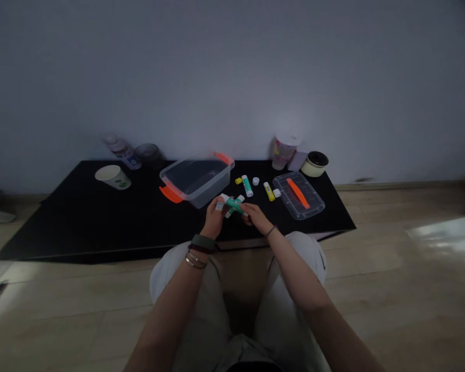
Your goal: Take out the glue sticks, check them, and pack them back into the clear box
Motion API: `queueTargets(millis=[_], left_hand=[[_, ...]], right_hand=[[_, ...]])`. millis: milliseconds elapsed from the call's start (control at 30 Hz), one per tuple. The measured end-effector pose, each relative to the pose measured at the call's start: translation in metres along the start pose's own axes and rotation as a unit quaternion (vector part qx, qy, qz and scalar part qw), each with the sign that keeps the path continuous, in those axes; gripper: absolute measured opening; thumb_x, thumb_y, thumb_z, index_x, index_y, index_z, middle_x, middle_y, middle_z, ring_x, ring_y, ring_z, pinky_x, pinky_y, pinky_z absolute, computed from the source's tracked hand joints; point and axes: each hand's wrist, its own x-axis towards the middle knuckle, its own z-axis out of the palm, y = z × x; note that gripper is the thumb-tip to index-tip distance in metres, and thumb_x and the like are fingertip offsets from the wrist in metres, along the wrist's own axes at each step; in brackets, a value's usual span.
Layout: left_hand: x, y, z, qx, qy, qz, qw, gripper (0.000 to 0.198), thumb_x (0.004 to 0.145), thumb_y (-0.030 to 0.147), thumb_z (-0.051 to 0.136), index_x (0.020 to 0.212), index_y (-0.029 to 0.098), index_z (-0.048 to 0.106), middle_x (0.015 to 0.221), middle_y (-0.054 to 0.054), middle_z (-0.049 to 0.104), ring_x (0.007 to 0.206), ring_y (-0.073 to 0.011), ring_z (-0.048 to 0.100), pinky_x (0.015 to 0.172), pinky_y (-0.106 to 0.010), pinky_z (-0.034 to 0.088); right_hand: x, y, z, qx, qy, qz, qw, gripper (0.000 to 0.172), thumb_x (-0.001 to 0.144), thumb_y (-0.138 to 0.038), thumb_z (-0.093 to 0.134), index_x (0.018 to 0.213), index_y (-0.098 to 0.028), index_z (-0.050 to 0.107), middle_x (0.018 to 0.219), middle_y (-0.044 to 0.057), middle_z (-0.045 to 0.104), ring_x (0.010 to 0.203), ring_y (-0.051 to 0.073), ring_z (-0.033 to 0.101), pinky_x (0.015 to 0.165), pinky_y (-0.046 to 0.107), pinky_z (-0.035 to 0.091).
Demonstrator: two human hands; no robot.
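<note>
My left hand (214,217) and my right hand (257,217) meet over the front edge of a low black table (101,222). Both are closed on green and white glue sticks (234,205) held between them; a white cap shows by my left fingers. Just beyond the hands stands a clear plastic box with orange latches (196,178). On the table to its right lie another green glue stick (247,186), a yellow glue stick (268,191) and loose white caps (256,181).
The box's clear lid with an orange handle (298,195) lies at the right. A paper cup (113,176), a bottle (120,150) and a dark jar (148,153) stand back left. A printed cup (283,151) and a round pot (314,163) stand back right, against the wall.
</note>
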Motion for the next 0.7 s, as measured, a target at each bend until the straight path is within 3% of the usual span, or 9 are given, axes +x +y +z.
queueTargets(millis=[100,167,267,367,467,567,700], left_hand=[[-0.0007,0.0024,0.0008,0.011,-0.004,0.008,1.000,0.055,0.070,0.064,0.074,0.094,0.017,0.058,0.104,-0.011,0.074,0.102,-0.0256,0.069,0.087,-0.038,0.055],[0.0002,0.0036,0.0006,0.008,0.004,0.007,1.000,0.054,0.071,0.063,0.073,0.095,0.017,0.058,0.105,-0.012,0.074,0.103,-0.0270,0.069,0.087,-0.039,0.055],[0.0034,0.0036,-0.0005,-0.010,0.022,-0.005,1.000,0.051,0.075,0.058,0.073,0.100,0.016,0.059,0.102,-0.013,0.075,0.106,-0.0277,0.070,0.090,-0.041,0.055],[0.0070,0.0018,-0.0022,-0.039,0.037,-0.023,0.998,0.047,0.074,0.053,0.077,0.099,0.017,0.060,0.102,-0.011,0.075,0.108,-0.0276,0.070,0.094,-0.042,0.054],[0.0084,0.0006,-0.0037,-0.047,0.033,-0.025,0.998,0.047,0.072,0.052,0.078,0.098,0.017,0.060,0.107,-0.012,0.074,0.109,-0.0277,0.069,0.097,-0.043,0.053],[0.0067,0.0010,-0.0046,-0.028,0.013,-0.011,0.999,0.048,0.074,0.055,0.077,0.098,0.016,0.061,0.110,-0.013,0.074,0.111,-0.0282,0.068,0.099,-0.043,0.052],[0.0034,0.0046,-0.0040,-0.017,-0.007,0.006,1.000,0.052,0.072,0.059,0.077,0.097,0.016,0.061,0.108,-0.012,0.074,0.111,-0.0289,0.069,0.097,-0.042,0.053]], right_hand=[[-0.0024,-0.0022,0.0020,0.065,-0.049,0.093,0.992,0.048,0.078,-0.067,0.060,0.082,-0.020,0.056,0.048,-0.010,0.036,0.040,0.007,0.030,0.040,0.021,0.021],[-0.0030,-0.0020,0.0034,0.046,-0.049,0.096,0.993,0.050,0.082,-0.068,0.054,0.086,-0.019,0.058,0.050,-0.008,0.042,0.041,0.008,0.036,0.041,0.022,0.025],[-0.0028,0.0013,0.0050,-0.071,0.009,-0.004,0.997,0.047,0.083,-0.065,0.056,0.094,-0.019,0.060,0.063,-0.004,0.055,0.049,0.010,0.048,0.046,0.022,0.033],[-0.0030,0.0042,0.0050,-0.209,0.064,-0.118,0.969,0.040,0.082,-0.055,0.065,0.102,-0.020,0.062,0.072,-0.004,0.058,0.059,0.010,0.050,0.056,0.022,0.039],[-0.0034,0.0041,0.0039,-0.273,0.070,-0.144,0.949,0.035,0.085,-0.050,0.063,0.102,-0.019,0.065,0.072,-0.003,0.060,0.061,0.011,0.051,0.059,0.023,0.039],[-0.0025,0.0030,0.0020,-0.262,0.058,-0.133,0.954,0.033,0.087,-0.048,0.062,0.102,-0.019,0.066,0.071,-0.003,0.061,0.058,0.010,0.053,0.059,0.023,0.040],[-0.0012,0.0014,-0.0015,-0.121,-0.006,-0.065,0.990,0.040,0.082,-0.056,0.066,0.096,-0.018,0.064,0.068,-0.003,0.062,0.051,0.010,0.056,0.051,0.022,0.038]])
